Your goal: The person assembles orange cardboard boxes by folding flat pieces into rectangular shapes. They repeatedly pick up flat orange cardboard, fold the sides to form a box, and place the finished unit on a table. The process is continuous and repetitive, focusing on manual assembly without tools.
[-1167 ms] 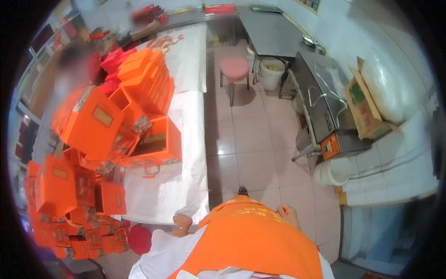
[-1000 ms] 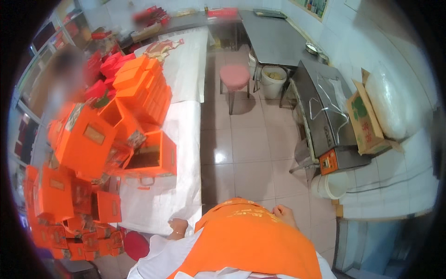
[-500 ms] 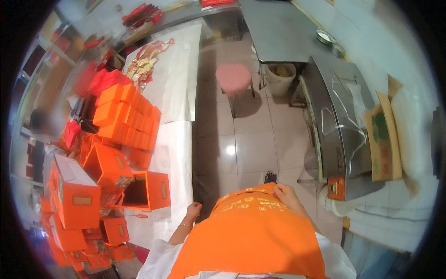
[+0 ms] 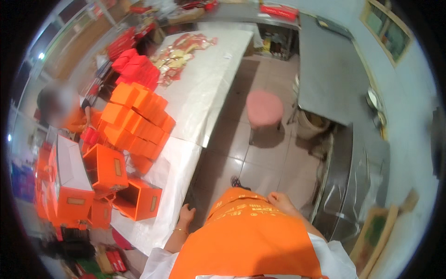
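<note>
My left hand (image 4: 186, 215) hangs beside the edge of the white-covered table (image 4: 181, 160), fingers loosely bent and apart, holding nothing that I can see. At the right edge of my orange apron (image 4: 251, 232), my right hand (image 4: 281, 203) has its fingers curled in. What they hold, if anything, is hidden. Nearest on the table, to the left, are open orange boxes (image 4: 149, 199) lying on their sides. Behind them rises a stack of closed orange boxes (image 4: 134, 118), with red boxes (image 4: 135, 69) farther back.
A pink-topped stool (image 4: 264, 108) stands on the tiled floor ahead. Right of it are a pale bucket (image 4: 310, 126) and a long metal-topped table (image 4: 327, 79). A cardboard box (image 4: 374, 239) is at lower right. Across the boxes a person (image 4: 76, 109) holds something red.
My view has swung left and moved, so the table slants and the stool sits farther right. A foot shows farther left. Both hands keep about the same places by my body.
</note>
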The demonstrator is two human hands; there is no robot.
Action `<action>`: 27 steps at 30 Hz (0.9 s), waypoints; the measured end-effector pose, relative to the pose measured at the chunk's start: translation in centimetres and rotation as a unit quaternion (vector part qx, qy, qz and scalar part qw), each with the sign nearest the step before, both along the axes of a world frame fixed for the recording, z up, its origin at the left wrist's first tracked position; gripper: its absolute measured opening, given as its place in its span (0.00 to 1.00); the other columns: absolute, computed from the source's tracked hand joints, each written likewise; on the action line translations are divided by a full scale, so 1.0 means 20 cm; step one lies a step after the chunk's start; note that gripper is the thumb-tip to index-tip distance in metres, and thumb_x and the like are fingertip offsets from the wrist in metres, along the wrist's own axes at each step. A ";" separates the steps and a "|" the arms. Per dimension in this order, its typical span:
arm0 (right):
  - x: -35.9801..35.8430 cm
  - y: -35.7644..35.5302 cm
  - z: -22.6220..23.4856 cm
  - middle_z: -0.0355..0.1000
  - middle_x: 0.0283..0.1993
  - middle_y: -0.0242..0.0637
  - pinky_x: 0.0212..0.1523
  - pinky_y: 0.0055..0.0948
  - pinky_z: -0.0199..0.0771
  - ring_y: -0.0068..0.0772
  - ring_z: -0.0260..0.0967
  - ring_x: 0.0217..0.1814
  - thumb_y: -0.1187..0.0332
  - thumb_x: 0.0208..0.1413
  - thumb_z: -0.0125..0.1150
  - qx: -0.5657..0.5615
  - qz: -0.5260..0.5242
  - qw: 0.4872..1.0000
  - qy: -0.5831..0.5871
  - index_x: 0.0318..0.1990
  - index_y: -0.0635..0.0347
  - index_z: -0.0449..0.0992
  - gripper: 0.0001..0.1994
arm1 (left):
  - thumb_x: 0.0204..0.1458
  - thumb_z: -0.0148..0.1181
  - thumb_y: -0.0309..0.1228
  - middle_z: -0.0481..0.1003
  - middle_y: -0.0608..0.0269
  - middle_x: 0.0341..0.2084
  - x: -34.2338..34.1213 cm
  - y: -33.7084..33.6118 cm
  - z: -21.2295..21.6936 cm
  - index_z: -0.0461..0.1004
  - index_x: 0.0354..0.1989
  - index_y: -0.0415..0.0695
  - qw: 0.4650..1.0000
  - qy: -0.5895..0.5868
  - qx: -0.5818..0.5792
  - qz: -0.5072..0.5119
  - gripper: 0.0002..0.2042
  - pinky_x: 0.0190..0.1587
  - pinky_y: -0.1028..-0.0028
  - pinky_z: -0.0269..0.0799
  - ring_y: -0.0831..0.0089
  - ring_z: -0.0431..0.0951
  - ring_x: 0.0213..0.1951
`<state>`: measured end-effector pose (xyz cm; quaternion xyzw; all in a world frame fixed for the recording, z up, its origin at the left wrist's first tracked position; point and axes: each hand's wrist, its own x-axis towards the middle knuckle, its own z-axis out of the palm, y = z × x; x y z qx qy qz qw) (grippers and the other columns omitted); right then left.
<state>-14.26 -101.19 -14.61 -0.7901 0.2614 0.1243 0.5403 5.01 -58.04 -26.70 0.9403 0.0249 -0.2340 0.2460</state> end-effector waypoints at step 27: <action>1.76 -0.60 0.00 0.60 0.22 0.23 0.28 0.20 0.59 0.14 0.55 0.26 0.69 0.63 0.50 0.004 0.146 0.986 -0.076 0.25 0.60 0.65 0.12 | 0.46 0.56 0.32 0.38 0.30 0.66 0.67 -0.53 -0.15 0.42 0.67 0.28 0.954 0.062 0.165 0.241 0.41 0.70 0.59 0.34 0.38 0.38 0.68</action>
